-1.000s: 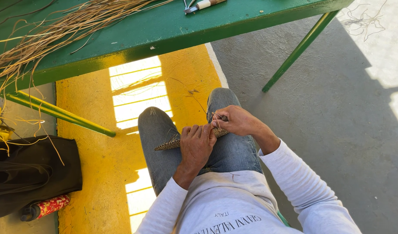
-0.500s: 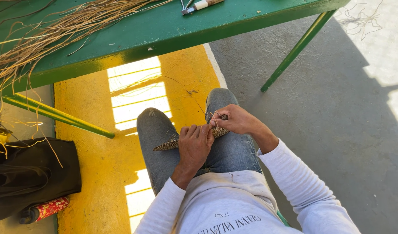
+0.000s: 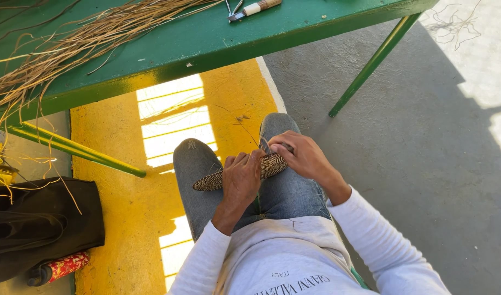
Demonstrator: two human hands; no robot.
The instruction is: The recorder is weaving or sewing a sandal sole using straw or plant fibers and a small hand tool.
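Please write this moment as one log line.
left hand: grips woven piece | right hand: pinches its end | place: lap, by green table

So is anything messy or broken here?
A bit messy, not broken. The straw on the green table spills over its left edge, and loose strands lie tangled on the grey floor. The woven piece held by the left hand and right hand looks whole.

Hard daylight, sharp focus — slatted sun patches on the yellow floor (image 3: 174,117), shade elsewhere.
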